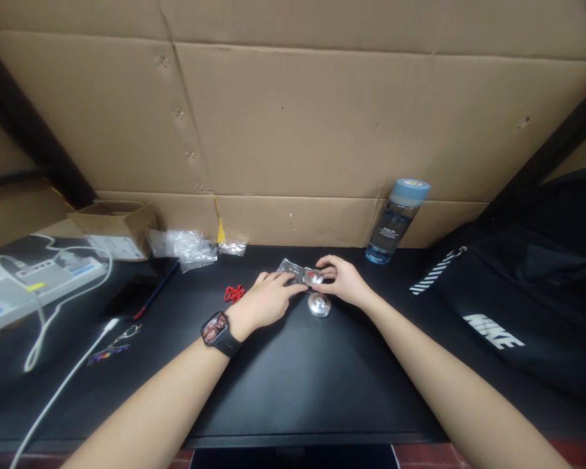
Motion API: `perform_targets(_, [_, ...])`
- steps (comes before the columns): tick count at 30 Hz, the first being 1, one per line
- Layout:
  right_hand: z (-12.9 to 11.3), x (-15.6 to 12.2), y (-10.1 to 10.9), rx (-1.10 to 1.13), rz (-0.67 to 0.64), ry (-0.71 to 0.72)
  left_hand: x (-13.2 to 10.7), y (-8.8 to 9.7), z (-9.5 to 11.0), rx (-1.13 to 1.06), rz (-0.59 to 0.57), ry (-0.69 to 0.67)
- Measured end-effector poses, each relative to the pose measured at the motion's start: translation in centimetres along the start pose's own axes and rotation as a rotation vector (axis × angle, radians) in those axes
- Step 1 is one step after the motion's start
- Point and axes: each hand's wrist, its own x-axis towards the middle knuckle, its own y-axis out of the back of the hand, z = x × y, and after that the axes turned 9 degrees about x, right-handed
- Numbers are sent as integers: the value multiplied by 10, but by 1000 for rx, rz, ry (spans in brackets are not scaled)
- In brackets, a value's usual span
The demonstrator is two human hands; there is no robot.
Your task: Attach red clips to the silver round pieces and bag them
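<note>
A small clear plastic bag lies on the black tabletop between my two hands, with something silvery and red in its right end. My left hand, a smartwatch on its wrist, has its fingers stretched over the bag's near side and holds it. From the right, my right hand curves its thumb and fingers around the bag's silvery end. Just below the fingertips sits a round silver metal disc with a raised centre. A small heap of red cord-like pieces lies left of my left hand.
At the left are a white power strip with cables, an open cardboard box, a dark phone and a keychain. Crumpled plastic bags lie near the cardboard wall. A water bottle and black bag stand at right.
</note>
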Motion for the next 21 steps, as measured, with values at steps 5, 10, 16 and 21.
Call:
perform_targets(5, [2,1,9,142,-51,-96,0,4,0,32,-62,2])
perform_targets(10, [0,2,15,120,-108,-117,0,6,0,44,-87,7])
perform_targets(16, [-5,1,19,-58,-221,53,0,8,1,44,-103,11])
perform_targets(21, [-7,2,24,-117,-289,88,-1,8,1,52,-90,5])
